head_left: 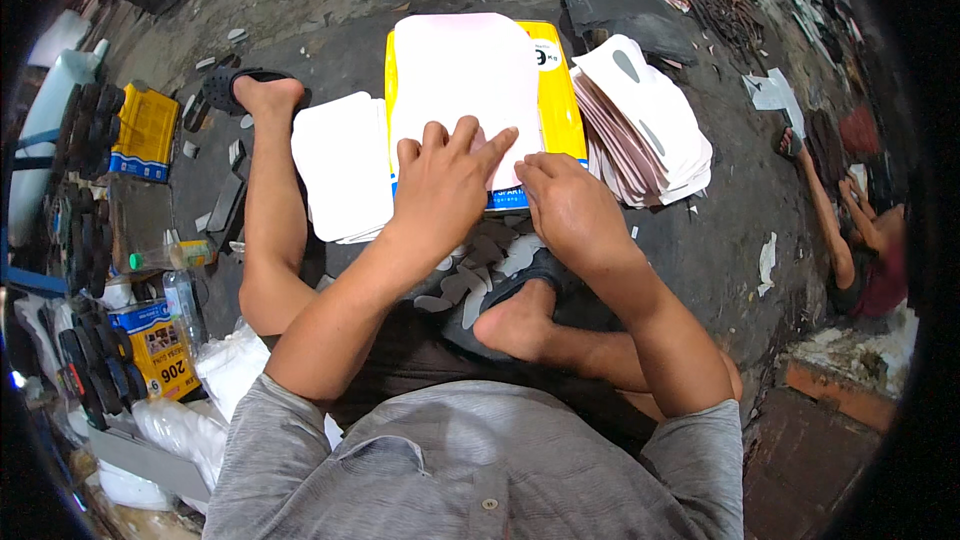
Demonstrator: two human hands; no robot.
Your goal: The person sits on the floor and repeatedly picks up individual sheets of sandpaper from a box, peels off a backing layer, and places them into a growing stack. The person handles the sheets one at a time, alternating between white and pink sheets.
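OK, pale sheet point(465, 70) with rounded corners lies on a yellow-and-blue box point(562, 100), directly in front of the person; its far end comes close to the box's far edge, and yellow shows along the right side. Left hand point(440, 175) is palm down over the near part of the sheet, fingers spread wide, fingertips on the surface. Right hand point(572, 202) sits just beside it at the sheet's near right edge, fingers bunched close together, tips turned toward the left hand; can't tell whether they pinch the sheet or only rest on its edge. Left of the box, touching or nearly so: low pile of white sheets point(342, 165), edges slightly offset. Right of the box: thicker stack of white pieces point(645, 115), leaning and fanned, top one showing grey elongated oval areas; can't tell if those are holes. Small rounded offcuts point(460, 285) are scattered on the dark floor between box and person, near the foot in a dark sandal point(530, 275). Other foot, in a dark clog point(225, 90), is out to the left. Far left: another yellow box point(145, 130), a green-capped bottle point(165, 257) on its side, white plastic bags point(185, 430). Far right: second person point(882, 265) in dark red, well apart, face turned out of detail.
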